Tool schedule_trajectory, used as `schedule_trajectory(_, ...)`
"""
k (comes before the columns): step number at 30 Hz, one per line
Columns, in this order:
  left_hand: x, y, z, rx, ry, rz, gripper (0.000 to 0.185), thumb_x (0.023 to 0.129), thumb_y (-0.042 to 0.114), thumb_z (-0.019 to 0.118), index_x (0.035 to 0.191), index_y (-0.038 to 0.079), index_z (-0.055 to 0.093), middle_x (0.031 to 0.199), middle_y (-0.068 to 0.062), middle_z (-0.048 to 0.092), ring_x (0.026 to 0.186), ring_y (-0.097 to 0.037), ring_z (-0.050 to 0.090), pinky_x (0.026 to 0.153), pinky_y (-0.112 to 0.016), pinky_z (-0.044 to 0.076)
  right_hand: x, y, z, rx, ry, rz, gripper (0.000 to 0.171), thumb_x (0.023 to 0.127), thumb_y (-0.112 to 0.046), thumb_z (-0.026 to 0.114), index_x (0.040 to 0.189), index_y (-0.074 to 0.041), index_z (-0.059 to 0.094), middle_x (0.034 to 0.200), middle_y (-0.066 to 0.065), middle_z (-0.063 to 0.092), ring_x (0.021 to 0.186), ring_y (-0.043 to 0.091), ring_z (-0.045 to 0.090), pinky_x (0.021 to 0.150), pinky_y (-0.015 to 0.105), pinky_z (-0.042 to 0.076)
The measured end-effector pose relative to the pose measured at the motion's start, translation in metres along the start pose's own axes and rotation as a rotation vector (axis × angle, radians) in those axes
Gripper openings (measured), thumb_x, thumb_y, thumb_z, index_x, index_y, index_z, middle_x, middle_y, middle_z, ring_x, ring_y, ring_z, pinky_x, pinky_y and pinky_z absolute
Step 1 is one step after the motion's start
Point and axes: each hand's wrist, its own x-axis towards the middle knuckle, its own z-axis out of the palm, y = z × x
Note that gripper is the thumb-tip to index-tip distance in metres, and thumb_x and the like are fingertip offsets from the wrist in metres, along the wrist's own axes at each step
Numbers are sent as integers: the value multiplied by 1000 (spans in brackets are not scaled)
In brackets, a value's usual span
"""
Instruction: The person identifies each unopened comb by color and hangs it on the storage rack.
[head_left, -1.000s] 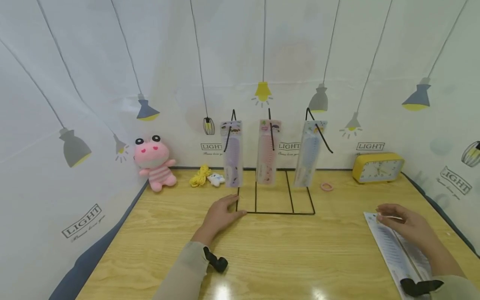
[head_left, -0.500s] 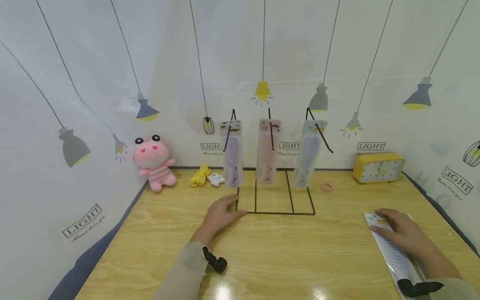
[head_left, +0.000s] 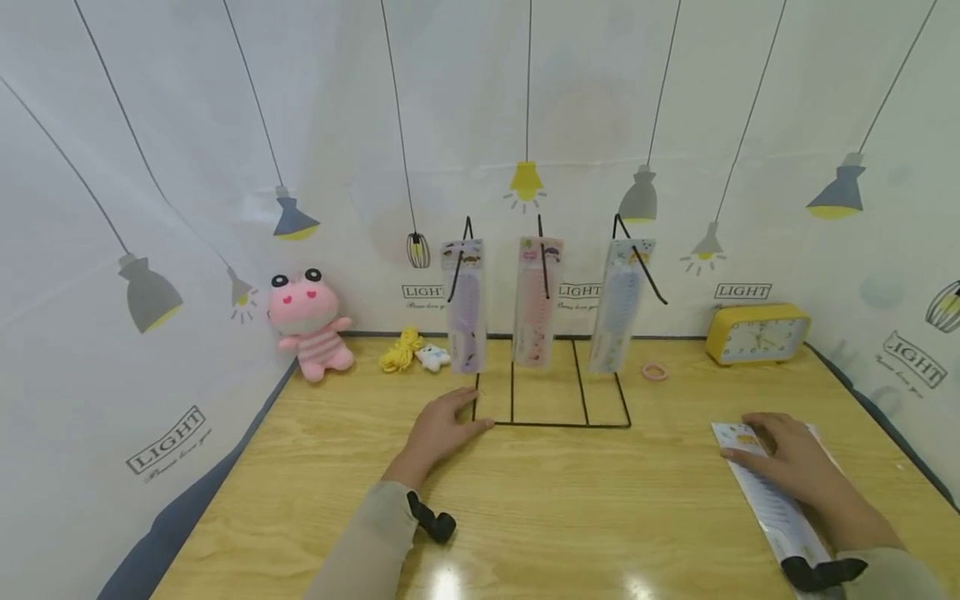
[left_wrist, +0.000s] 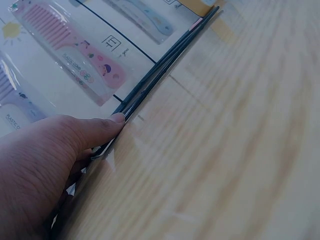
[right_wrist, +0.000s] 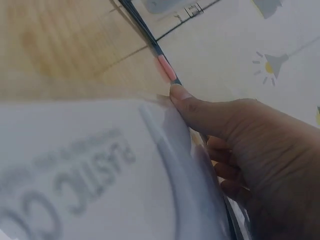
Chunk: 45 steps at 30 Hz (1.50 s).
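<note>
A black wire display rack stands at the back middle of the wooden table. From its hooks hang a purple packaged comb, a pink one and a blue one. My left hand holds the front left corner of the rack's base, its thumb along the front bar in the left wrist view. At the right, my right hand grips another packaged comb near its printed top, thumb on one side and fingers curled at the other. Its lettering fills the right wrist view.
A pink plush toy sits at the back left, with a yellow cord bundle and a small white figure between it and the rack. Right of the rack lie a pink ring and, farther over, a yellow clock.
My right hand has come down onto the comb package, closed its grip and shifted it slightly left. My left hand and the hanging combs stay in place.
</note>
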Motion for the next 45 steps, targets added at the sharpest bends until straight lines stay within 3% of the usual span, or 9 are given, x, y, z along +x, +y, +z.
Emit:
schedule_trajectory(10, 3, -1, 1, -1, 3, 1, 73, 90, 58, 68, 149, 18, 52, 155, -1, 45, 143, -28, 40, 118, -50, 31, 12, -8, -3, -150, -64, -10, 78, 91, -52, 70, 131, 12, 52, 122, 40, 50, 109, 61, 46, 87, 72, 41)
schedule_trajectory(15, 1, 1, 0, -6, -3, -11, 72, 90, 56, 69, 149, 18, 52, 155, -2, 45, 143, -28, 40, 119, -50, 30, 13, -10, -2, -166, -57, -28, 71, 89, -52, 72, 121, 10, 58, 103, 22, 58, 95, 44, 53, 79, 58, 46)
schedule_trajectory(23, 1, -1, 1, 12, -5, -2, 72, 90, 56, 69, 149, 17, 52, 155, -3, 45, 143, -29, 40, 119, -52, 30, 12, -7, -3, -125, -84, 6, 78, 89, -53, 72, 128, 11, 52, 122, 38, 49, 111, 62, 43, 89, 73, 39)
schedule_trajectory(25, 1, -1, 2, 12, -4, 0, 72, 90, 56, 69, 149, 17, 52, 155, -3, 45, 143, -29, 40, 119, -52, 30, 14, -5, -3, -137, -86, -7, 74, 88, -53, 72, 126, 8, 54, 117, 33, 52, 106, 57, 48, 85, 69, 42)
schedule_trajectory(27, 2, -1, 2, 10, -7, 0, 73, 90, 57, 68, 149, 18, 51, 155, -2, 45, 143, -28, 40, 119, -52, 30, 16, -3, -4, -145, -85, -20, 70, 87, -52, 74, 121, 6, 56, 105, 24, 55, 93, 45, 53, 77, 58, 47)
schedule_trajectory(30, 1, -3, 0, 3, -7, -3, 74, 90, 59, 68, 149, 18, 51, 155, -2, 44, 143, -29, 39, 118, -52, 30, 21, -2, -2, -145, -97, -27, 67, 86, -51, 75, 118, 5, 56, 93, 11, 51, 82, 28, 48, 67, 41, 41)
schedule_trajectory(34, 2, -3, 0, 2, 0, 2, 75, 89, 60, 67, 149, 17, 51, 155, -2, 45, 143, -29, 40, 118, -52, 31, 22, 1, -1, -83, -99, -4, 66, 86, -49, 76, 116, 6, 55, 90, 7, 48, 79, 22, 43, 64, 33, 35)
schedule_trajectory(39, 3, -5, 0, 6, 4, 17, 75, 89, 61, 67, 149, 17, 52, 155, -2, 46, 143, -29, 41, 118, -51, 32, 15, 3, 2, 107, -64, 95, 60, 91, -46, 74, 119, 1, 49, 94, 9, 47, 81, 19, 43, 61, 27, 36)
schedule_trajectory(45, 3, -3, 1, 10, 0, 5, 74, 90, 59, 68, 149, 18, 51, 155, -1, 45, 143, -28, 40, 118, -50, 31, 9, 8, 4, 266, 35, 135, 56, 97, -40, 68, 134, -2, 52, 101, 9, 61, 81, 8, 52, 64, 20, 43)
